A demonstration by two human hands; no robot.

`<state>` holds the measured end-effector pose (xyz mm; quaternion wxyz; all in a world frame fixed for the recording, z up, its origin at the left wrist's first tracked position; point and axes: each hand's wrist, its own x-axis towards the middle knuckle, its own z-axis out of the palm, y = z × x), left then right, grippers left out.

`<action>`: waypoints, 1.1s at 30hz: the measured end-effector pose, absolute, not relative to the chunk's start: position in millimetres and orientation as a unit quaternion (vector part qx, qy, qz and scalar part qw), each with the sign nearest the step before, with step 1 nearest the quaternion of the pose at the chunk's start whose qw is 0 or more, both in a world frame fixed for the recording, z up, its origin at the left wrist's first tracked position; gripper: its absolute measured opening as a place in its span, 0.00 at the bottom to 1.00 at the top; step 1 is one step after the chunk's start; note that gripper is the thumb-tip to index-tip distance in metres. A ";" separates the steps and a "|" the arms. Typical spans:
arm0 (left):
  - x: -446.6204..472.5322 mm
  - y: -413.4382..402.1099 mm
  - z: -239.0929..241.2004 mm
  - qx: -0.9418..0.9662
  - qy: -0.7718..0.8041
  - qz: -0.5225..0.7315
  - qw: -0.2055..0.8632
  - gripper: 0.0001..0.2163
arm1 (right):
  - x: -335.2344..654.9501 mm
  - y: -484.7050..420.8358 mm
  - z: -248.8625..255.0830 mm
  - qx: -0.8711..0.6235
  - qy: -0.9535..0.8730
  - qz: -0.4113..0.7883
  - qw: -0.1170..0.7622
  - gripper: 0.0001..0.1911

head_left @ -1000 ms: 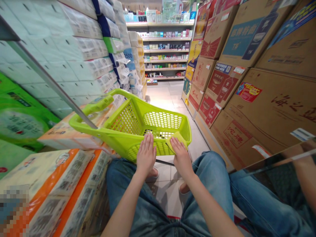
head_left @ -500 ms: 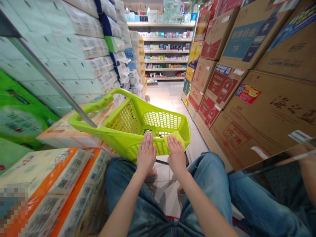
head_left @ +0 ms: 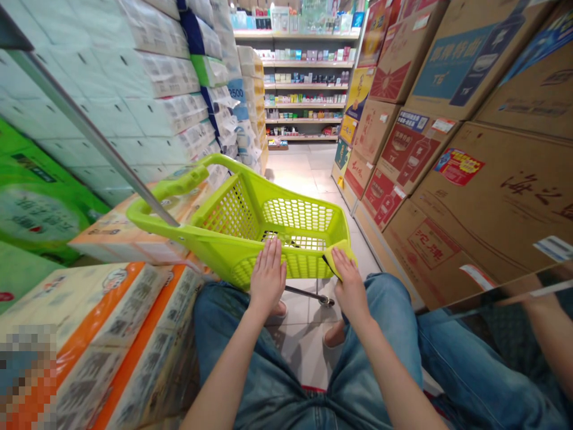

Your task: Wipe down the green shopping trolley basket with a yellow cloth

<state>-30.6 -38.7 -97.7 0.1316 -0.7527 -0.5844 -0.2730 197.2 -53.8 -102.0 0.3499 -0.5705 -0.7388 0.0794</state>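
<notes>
A lime-green plastic shopping basket cart [head_left: 215, 239] stands in front of my knees, its perforated basket holding nothing that I can see. My left hand [head_left: 267, 272] lies flat against the near side wall, fingers together and stretched out over the rim. At the right front corner, my right hand [head_left: 349, 278] presses a yellow cloth [head_left: 336, 254] with a dark edge onto the basket. The cloth is partly covered by my fingers. A silver metal pole [head_left: 96, 140] slants down to the cart's handle end.
Packs of tissue paper [head_left: 165, 71] are stacked high on the left, with orange-striped packs [head_left: 89, 316] beside my left leg. Cardboard cartons [head_left: 501, 191] line the right. Shelves of small goods [head_left: 304, 89] stand across the aisle's end. A reflective panel [head_left: 505, 346] is at lower right.
My right hand has slid the yellow cloth rightward along the rim to the basket's front corner. My left hand stays on the side wall. The view has shifted slightly.
</notes>
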 end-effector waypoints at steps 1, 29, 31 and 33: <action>-30.4 -38.6 -97.7 -0.752 -0.586 -0.274 0.130 0.28 | 208.1 -53.2 -107.0 -0.580 -0.726 0.082 0.360 0.46; -28.3 -39.5 -95.4 -0.753 -0.588 -0.266 0.129 0.29 | 206.9 -55.0 -106.9 -0.573 -0.728 0.093 0.366 0.45; -27.5 -39.6 -95.4 -0.750 -0.589 -0.271 0.127 0.29 | 224.3 -55.4 -112.8 -0.598 -0.702 0.096 0.375 0.44; -26.8 -39.9 -95.3 -0.748 -0.591 -0.275 0.124 0.29 | 227.1 -56.5 -111.8 -0.621 -0.688 0.089 0.365 0.43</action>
